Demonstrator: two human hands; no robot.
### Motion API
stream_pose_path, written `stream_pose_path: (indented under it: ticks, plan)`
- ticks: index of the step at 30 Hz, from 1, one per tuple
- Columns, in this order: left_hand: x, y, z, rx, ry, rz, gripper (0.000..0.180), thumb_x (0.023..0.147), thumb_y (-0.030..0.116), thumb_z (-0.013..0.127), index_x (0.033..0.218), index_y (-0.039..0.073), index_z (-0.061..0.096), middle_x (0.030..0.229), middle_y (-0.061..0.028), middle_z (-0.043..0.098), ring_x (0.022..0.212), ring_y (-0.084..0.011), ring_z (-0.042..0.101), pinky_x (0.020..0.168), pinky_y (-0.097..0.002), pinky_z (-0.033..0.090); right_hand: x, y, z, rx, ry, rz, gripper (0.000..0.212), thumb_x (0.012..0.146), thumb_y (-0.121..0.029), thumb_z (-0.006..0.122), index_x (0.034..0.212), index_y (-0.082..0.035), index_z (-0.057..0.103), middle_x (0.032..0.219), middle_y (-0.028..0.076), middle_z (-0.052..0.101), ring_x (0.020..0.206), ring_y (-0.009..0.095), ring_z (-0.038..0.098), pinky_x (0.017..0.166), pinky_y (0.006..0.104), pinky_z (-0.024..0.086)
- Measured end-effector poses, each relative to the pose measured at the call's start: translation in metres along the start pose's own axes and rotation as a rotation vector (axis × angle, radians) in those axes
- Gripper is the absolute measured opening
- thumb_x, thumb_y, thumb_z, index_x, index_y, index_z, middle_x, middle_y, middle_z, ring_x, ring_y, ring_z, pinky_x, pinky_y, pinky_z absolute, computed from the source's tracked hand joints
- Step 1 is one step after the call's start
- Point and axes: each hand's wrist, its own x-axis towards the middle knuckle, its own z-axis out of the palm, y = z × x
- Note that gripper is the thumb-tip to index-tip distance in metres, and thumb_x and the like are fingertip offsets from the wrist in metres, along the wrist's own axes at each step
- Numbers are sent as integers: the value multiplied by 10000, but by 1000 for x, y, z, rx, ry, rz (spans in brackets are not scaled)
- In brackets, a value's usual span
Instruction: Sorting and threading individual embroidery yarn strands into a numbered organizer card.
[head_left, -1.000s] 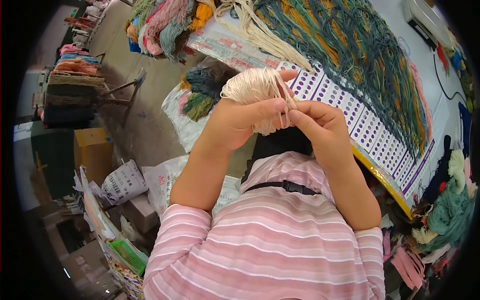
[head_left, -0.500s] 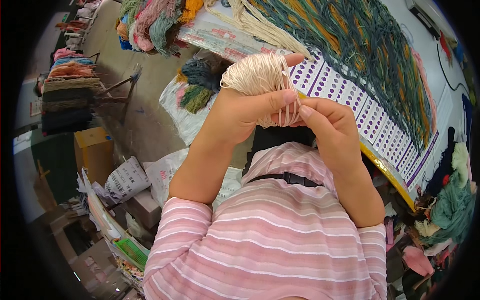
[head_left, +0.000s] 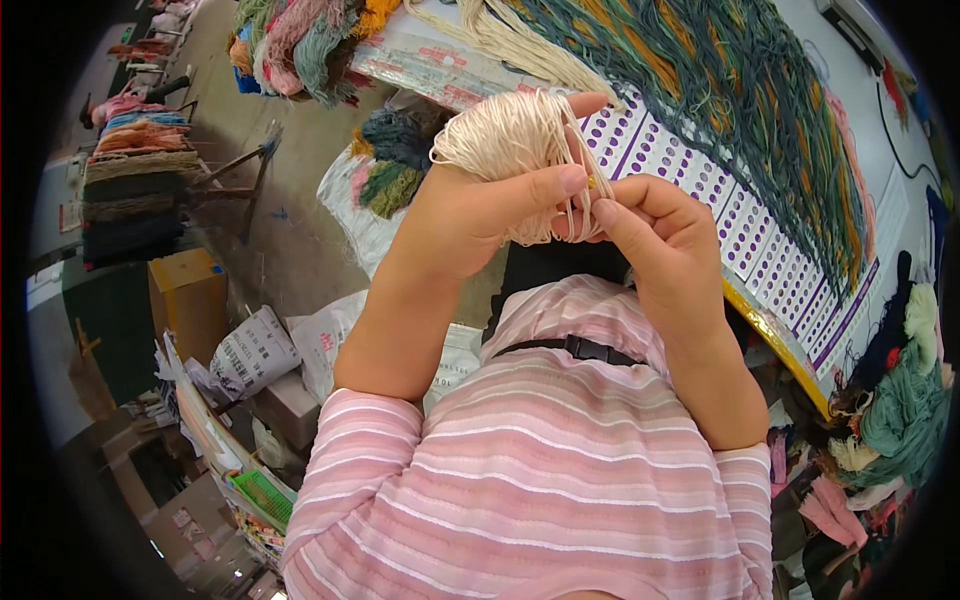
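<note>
A thick bundle of cream yarn (head_left: 505, 135) is wrapped round my left hand (head_left: 490, 208), covering its back and most of its fingers. My left thumb presses along the front strands, and one fingertip sticks out at the upper right. Close beside it, my right hand (head_left: 655, 228) pinches some of the cream strands between thumb and fingers. The strands at the pinch are partly hidden by the fingers. Both hands are held up in front of my waist, near the edge of the table.
Long green, blue and orange yarn (head_left: 720, 110) lies over a table sheet (head_left: 690, 185) with printed purple dots. A cream hank (head_left: 510, 45) is beside it. Coloured hanks (head_left: 300, 50) hang at the far left corner. White sacks (head_left: 255, 355) and a cardboard box (head_left: 188, 300) stand left; teal yarn (head_left: 900, 410) lies right.
My left hand and the cream bundle have shifted slightly left and up. The right hand stays at nearly the same place, still pinching strands.
</note>
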Motion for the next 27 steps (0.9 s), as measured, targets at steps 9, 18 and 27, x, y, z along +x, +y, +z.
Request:
stream_pose_path:
  ticks: [9,18,27]
  plan:
    - [-1,5,-3,-2,-19,-24,526,766,54,641,1249,-63,470,893,-50,623,824,-119,590,762,-260,460,0,-1,5,5,-11,-38,107,856,-27,588,938,41,587,848,42,640,760,61,585,703,188,467]
    - [-1,5,1,18,-19,-12,525,772,60,643,1250,-66,464,900,-55,621,823,-116,592,751,-258,467,-2,-1,0,24,-11,-53,71,869,-42,569,912,14,559,808,7,601,727,32,528,643,165,407]
    - [-2,5,-2,-1,-59,-47,516,796,77,625,1258,-72,448,883,-64,623,768,-113,593,679,-244,477,-5,-1,3,85,-26,-49,68,879,-46,550,910,15,540,810,23,606,735,37,531,651,167,408]
